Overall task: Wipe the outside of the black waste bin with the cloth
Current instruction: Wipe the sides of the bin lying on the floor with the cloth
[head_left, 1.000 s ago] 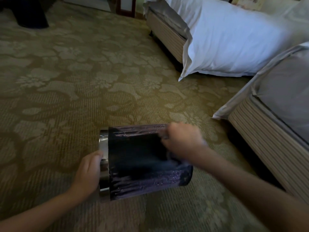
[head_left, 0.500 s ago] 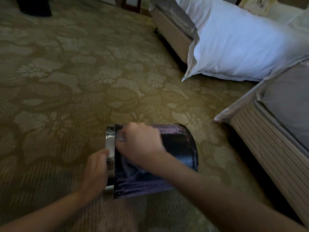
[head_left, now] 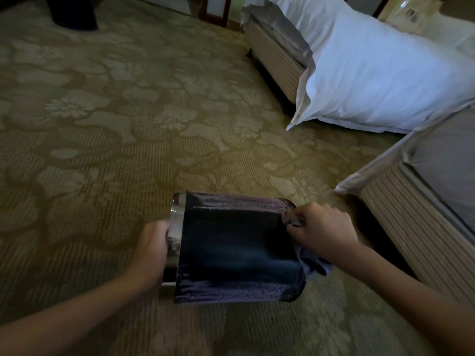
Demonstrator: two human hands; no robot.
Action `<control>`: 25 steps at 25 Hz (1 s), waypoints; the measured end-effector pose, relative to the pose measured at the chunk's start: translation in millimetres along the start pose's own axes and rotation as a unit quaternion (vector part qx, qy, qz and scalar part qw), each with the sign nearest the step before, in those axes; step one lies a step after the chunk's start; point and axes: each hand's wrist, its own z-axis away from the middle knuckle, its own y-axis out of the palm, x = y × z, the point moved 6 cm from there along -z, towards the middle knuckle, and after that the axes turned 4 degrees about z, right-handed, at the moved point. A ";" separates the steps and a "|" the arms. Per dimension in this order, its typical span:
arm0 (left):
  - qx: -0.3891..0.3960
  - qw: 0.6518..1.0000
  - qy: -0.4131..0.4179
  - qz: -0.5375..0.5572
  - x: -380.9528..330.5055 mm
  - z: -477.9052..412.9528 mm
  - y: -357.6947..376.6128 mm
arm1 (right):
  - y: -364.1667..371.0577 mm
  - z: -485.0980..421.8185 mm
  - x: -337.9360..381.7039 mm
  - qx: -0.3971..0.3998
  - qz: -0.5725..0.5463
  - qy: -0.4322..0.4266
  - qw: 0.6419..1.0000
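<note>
A patterned carpet [head_left: 102, 124] covers the floor, and a dark object [head_left: 74, 14] stands on it at the far left corner; what it is cannot be told. Near the bottom, the left hand [head_left: 151, 250] grips the shiny metal rim [head_left: 176, 227] of the black bin [head_left: 239, 247], with its fingers curled over the rim's edge. The bin lies on its side on the carpet, with its mouth to the left under that hand and its base to the right. Its upper side is dark, with paler streaked bands along the far and near edges. At the base end, the right hand [head_left: 321, 227] is closed on a bunched grey cloth [head_left: 312, 265], fingers curled tight around it. The cloth touches the bin's base corner and hangs down below the wrist. So the bin sits between the two hands, held at one end and touched at the other. Farther right, a white pillow [head_left: 380, 73] leans against a bed base [head_left: 272, 55], and a second bed [head_left: 424, 201] stands near the right hand.
</note>
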 end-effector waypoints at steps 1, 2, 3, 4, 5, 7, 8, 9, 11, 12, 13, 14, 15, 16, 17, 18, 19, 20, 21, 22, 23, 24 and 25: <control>0.000 1.000 -0.007 -0.008 -0.1 -6.1 0.5 | 0.8 -1.2 2.7 -0.015 0.006 0.004 1.000; -0.006 1.000 -0.012 -0.011 2.1 -11.6 0.1 | -0.2 -3.1 4.6 -0.022 0.010 0.009 1.000; -0.010 1.000 -0.019 -0.009 4.6 -14.9 -0.5 | -0.6 -4.6 6.9 -0.024 0.011 0.013 1.000; -0.009 1.000 -0.023 0.000 3.6 -15.7 1.2 | -1.9 -6.1 11.2 -0.023 0.011 0.013 1.000; -0.002 1.000 -0.025 0.007 4.9 -15.7 2.0 | -4.1 -6.1 20.3 -0.020 0.006 0.012 1.000; 0.009 1.000 -0.023 0.020 6.1 -12.9 4.2 | -7.1 -5.5 64.7 -0.024 -0.046 -0.014 0.999; 0.006 1.000 -0.014 0.026 2.5 -9.7 4.3 | -8.5 -4.2 98.6 -0.031 -0.084 -0.045 0.995; -0.009 1.000 0.005 0.021 0.0 -7.6 1.9 | -10.5 -2.2 133.8 -0.038 -0.116 -0.083 0.989; -0.040 0.997 0.066 -0.012 -9.3 -2.7 -1.1 | -14.7 -1.2 187.4 -0.035 -0.162 -0.140 0.976; -0.041 0.995 0.087 -0.037 -10.6 -2.1 -1.6 | -17.1 -3.6 198.5 -0.036 -0.163 -0.153 0.974; -0.039 0.995 0.081 -0.052 -7.5 -3.3 -0.9 | -17.9 -6.4 196.4 -0.039 -0.147 -0.151 0.977; -0.044 0.997 0.056 -0.042 -0.3 -4.9 -1.5 | -17.0 -8.8 183.1 -0.043 -0.121 -0.138 0.982; -0.047 0.998 0.023 -0.018 5.2 -5.2 -1.1 | -16.7 -9.9 160.7 -0.043 -0.089 -0.118 0.988; -0.041 0.999 -0.002 -0.007 11.2 -5.6 0.1 | -16.0 -10.8 132.0 -0.041 -0.054 -0.093 0.993; -0.029 0.999 -0.013 -0.008 13.4 -4.9 1.5 | -13.9 -10.5 98.5 -0.034 -0.019 -0.070 0.997; -0.019 1.000 -0.013 -0.006 12.3 -2.5 2.7 | -11.2 -9.2 64.2 -0.017 0.018 -0.046 0.999; -0.012 1.000 -0.009 0.007 10.4 -1.1 2.0 | -8.4 -6.4 31.5 0.006 0.047 -0.022 0.999; -0.008 1.000 -0.001 0.025 7.6 0.3 2.4 | -6.3 -4.1 6.6 0.020 0.057 0.002 0.998; -0.007 0.999 -0.001 0.034 5.0 0.6 2.9 | -4.6 -3.1 -7.7 0.023 0.048 0.020 0.998; -0.011 0.999 0.000 0.037 4.6 0.1 2.7 | -1.2 -4.2 -11.6 0.017 0.040 0.026 0.999; -0.011 0.999 -0.010 0.038 2.1 0.6 3.3 | 2.4 -5.6 -8.4 0.008 0.045 0.026 0.999; -0.011 0.999 -0.016 0.031 5.1 -2.0 4.3 | 3.4 -6.4 -2.2 -0.006 0.052 0.025 0.998; -0.008 0.999 -0.021 0.026 4.1 -3.4 4.9 | 1.5 -8.1 6.0 -0.021 0.050 0.024 0.998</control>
